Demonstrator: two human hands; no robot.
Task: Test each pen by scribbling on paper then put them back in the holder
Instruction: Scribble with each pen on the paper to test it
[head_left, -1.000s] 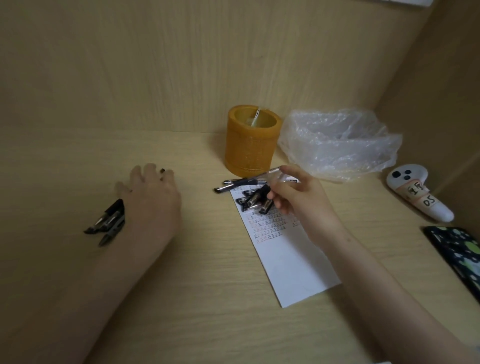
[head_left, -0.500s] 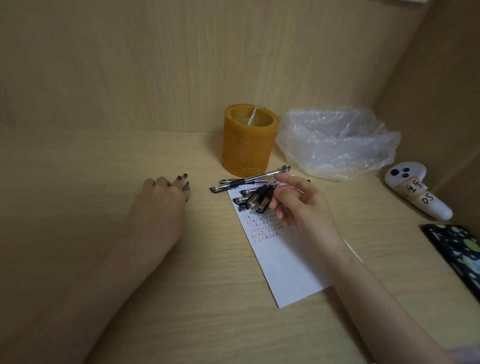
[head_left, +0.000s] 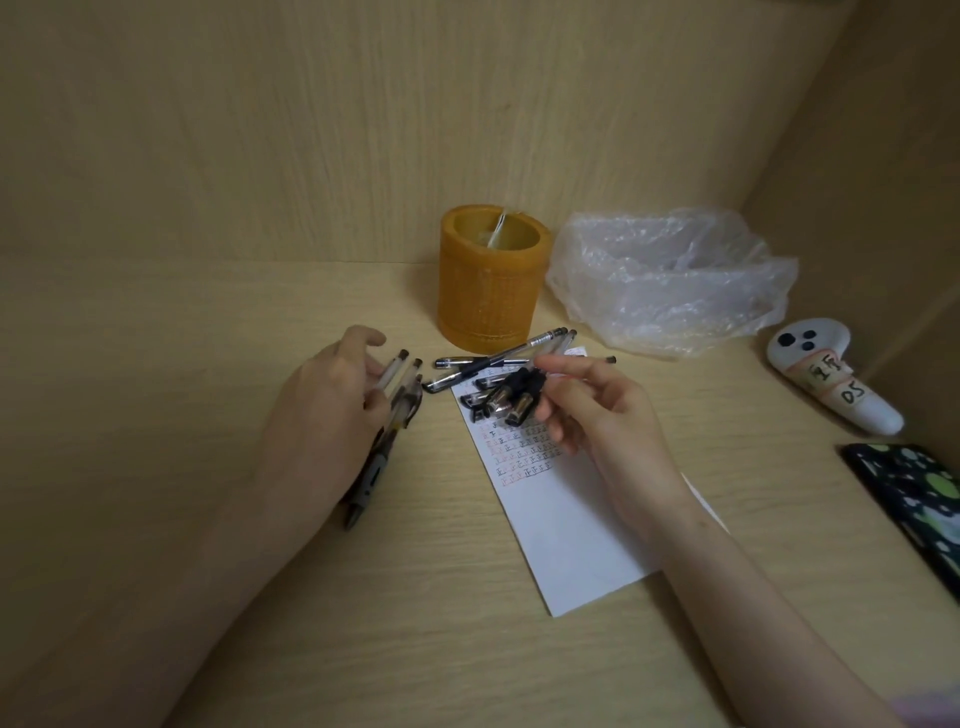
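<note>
1. Head view is all I have, looking down onto a wooden desk (head_left: 156, 389) boxed in by a back panel and a right side panel.
2. My left hand (head_left: 322, 415) grasps a bundle of pens (head_left: 395, 405); its fingers curl round the clear barrels, whose ends stick out toward the back edge, while dark grips and tips poke out under the wrist. How many pens it holds I cannot count, since the palm covers most of them.
3. My right hand (head_left: 597, 410) hovers over the far end of the paper (head_left: 566, 525), its fingers curled around a pen (head_left: 597, 359) that is mostly hidden behind them. Only a short dark end shows, so I cannot tell which way it points.
4. Just beside those fingers several pen caps (head_left: 506, 402) lie clustered on the paper, partly covering rows of small red and black marks too fine to read.
5. More loose pens (head_left: 498, 358) lie across the paper's far edge, close to the orange holder (head_left: 491, 291).
6. That holder stands upright near the back edge; something pale and thin leans inside it, unclear what.
7. A crumpled clear plastic bag (head_left: 670, 280) sits toward the back right corner.
8. A white controller (head_left: 831, 384) with handwritten labels lies by the right edge.
9. A dark patterned object (head_left: 919, 499) is cut off at the right frame edge.
</note>
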